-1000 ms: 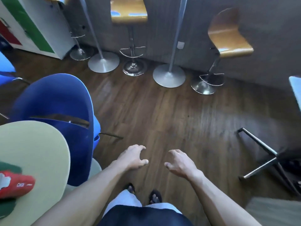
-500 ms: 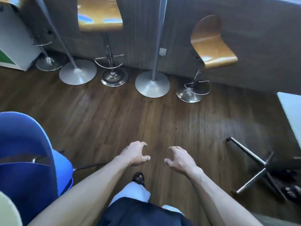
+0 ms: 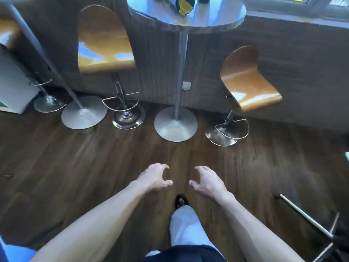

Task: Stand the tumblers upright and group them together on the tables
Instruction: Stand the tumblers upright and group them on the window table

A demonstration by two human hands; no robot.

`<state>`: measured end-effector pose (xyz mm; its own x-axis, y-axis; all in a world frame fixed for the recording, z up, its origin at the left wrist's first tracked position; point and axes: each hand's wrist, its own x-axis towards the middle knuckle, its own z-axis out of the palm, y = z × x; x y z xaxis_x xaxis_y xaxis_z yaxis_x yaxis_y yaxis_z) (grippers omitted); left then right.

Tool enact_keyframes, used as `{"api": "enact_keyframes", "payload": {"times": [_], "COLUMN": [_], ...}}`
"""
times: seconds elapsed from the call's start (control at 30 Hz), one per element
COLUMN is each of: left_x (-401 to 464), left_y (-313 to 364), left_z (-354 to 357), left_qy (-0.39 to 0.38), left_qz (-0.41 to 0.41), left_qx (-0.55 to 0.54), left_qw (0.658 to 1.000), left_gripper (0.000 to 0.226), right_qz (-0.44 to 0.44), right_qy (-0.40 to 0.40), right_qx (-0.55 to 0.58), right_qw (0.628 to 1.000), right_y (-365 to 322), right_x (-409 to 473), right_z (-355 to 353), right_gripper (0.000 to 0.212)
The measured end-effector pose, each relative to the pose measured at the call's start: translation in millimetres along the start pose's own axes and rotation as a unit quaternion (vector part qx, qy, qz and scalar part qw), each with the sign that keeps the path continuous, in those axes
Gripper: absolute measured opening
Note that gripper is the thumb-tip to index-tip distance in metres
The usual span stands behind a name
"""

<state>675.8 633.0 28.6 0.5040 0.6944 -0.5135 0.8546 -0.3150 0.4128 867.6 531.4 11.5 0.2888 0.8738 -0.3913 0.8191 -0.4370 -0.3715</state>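
Observation:
A round metal high table (image 3: 222, 17) stands ahead at the top of the view. On it lies a green and yellow tumbler (image 3: 184, 4), partly cut off by the frame edge, with dark objects beside it that I cannot make out. My left hand (image 3: 154, 179) and my right hand (image 3: 206, 182) hang out in front of me over the wood floor, both empty, fingers curled and apart. They are well short of the table.
Two orange bar stools (image 3: 105, 44) (image 3: 247, 82) flank the table's pole and round base (image 3: 175, 123). A second pole base (image 3: 84, 111) and a third stool stand at the left. Metal chair legs (image 3: 306, 216) lie at the lower right. A blue chair edge (image 3: 13, 252) shows bottom left.
The view has swung up and right as I walk: the blue chair and cream table have slid out at the left, and the metal high table top has come into sight. Both hands stay empty.

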Motion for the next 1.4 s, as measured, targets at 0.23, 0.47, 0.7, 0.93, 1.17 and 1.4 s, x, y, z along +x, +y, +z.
{"api": "enact_keyframes", "payload": {"times": [0.23, 0.47, 0.7, 0.93, 1.17, 1.4], "left_x": [96, 180, 257, 325, 384, 426], "left_y": [33, 60, 72, 82, 80, 77], "left_z": [-105, -249, -389, -493, -557, -595], "left_qy": [0.095, 0.222, 0.345, 0.372, 0.376, 0.384], "left_qz": [-0.01, 0.043, 0.139, 0.22, 0.23, 0.203], "left_qx": [-0.042, -0.053, -0.081, -0.052, -0.083, -0.086], "left_qw": [0.995, 0.973, 0.925, 0.901, 0.894, 0.897], "left_gripper": [0.063, 0.061, 0.057, 0.056, 0.056, 0.058], "right_qz": [-0.078, -0.148, -0.177, -0.121, -0.122, -0.125], "right_qy": [0.038, 0.207, 0.392, 0.405, 0.386, 0.338], "right_qx": [-0.019, 0.001, -0.008, 0.002, 0.029, 0.016], "right_qw": [0.996, 0.967, 0.903, 0.906, 0.914, 0.933], "right_y": [-29, -98, -166, -213, -222, -220], "right_x": [136, 238, 331, 415, 461, 474], "right_z": [-105, -237, -342, -401, -419, -434], "right_gripper": [0.065, 0.055, 0.051, 0.073, 0.082, 0.071]}}
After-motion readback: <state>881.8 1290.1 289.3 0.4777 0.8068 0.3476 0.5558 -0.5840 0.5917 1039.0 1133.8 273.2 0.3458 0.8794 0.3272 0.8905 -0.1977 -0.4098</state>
